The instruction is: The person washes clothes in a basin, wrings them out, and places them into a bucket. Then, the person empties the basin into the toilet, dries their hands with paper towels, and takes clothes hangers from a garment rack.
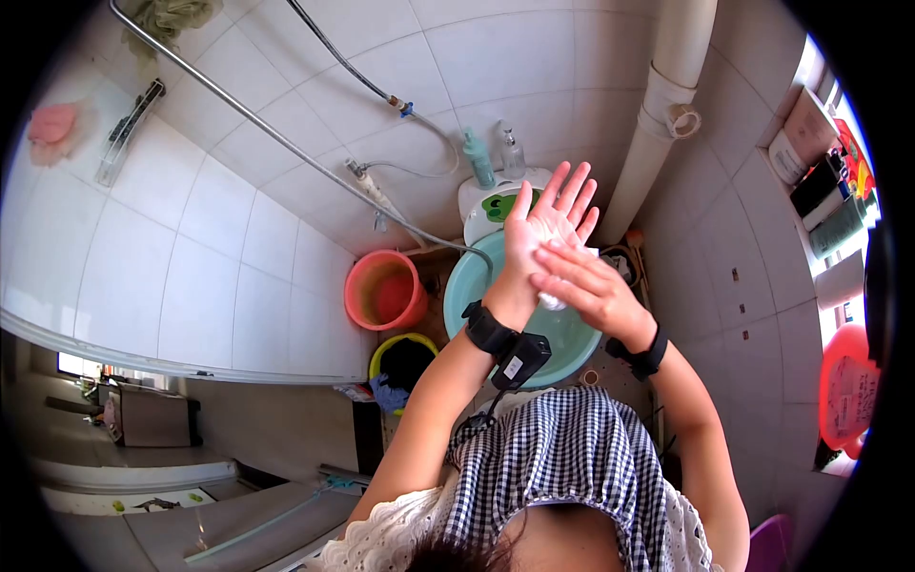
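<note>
My left hand is open, palm up, with its fingers spread over a light teal basin. Across its palm and wrist lie the fingers of my right hand, extended and touching it. Something white, perhaps foam, shows beneath my right hand; it is too small to make out. A black band with a small box is on my left wrist, and another black band is on my right. Behind the basin, a teal bottle and a clear pump bottle stand on a white lid with a green frog picture.
A pink bucket and a yellow bucket with dark cloth stand left of the basin. A metal rail crosses the upper left. A thick white pipe rises behind. Boxes and a red basin are at the right.
</note>
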Action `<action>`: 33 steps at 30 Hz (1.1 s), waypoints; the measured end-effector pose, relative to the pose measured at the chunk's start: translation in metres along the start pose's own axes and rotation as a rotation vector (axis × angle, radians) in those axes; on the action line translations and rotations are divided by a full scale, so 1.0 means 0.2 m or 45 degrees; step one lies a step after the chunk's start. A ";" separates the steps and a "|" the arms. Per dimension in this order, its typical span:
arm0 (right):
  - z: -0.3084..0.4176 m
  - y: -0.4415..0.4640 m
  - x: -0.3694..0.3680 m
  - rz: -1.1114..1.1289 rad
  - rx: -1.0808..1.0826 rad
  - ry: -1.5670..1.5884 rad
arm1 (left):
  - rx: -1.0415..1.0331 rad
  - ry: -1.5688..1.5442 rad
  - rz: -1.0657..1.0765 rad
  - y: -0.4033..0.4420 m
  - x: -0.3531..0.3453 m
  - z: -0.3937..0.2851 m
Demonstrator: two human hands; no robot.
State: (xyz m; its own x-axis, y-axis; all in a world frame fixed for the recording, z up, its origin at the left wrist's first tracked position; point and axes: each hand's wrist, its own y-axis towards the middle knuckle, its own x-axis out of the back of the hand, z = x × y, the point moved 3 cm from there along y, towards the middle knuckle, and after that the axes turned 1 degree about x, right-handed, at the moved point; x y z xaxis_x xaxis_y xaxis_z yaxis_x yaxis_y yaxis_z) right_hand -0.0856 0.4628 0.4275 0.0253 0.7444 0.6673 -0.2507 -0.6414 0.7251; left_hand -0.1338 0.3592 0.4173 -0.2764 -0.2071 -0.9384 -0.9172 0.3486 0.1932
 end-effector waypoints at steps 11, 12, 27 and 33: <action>0.06 0.14 0.21 -0.209 -0.034 0.048 | -0.775 3.479 -0.146 -0.06 -0.28 0.12; 0.09 0.16 0.17 -0.124 -0.004 -0.083 | -0.722 3.567 -0.126 -0.07 -0.28 0.15; -0.28 -0.10 0.02 -1.099 -1.109 1.989 | -0.808 2.799 0.326 -0.21 -0.29 0.15; -0.13 0.00 0.06 -1.249 -1.105 1.561 | -0.697 1.509 -0.292 -0.07 -0.05 0.17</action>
State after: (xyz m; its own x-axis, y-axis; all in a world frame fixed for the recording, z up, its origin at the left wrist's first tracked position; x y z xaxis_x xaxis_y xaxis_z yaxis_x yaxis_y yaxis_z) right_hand -0.1113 0.4768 0.4323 -0.0957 0.7126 -0.6950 -0.9824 0.0450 0.1814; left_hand -0.1080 0.3871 0.4141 0.0740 -0.9765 -0.2023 -0.8957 -0.1543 0.4170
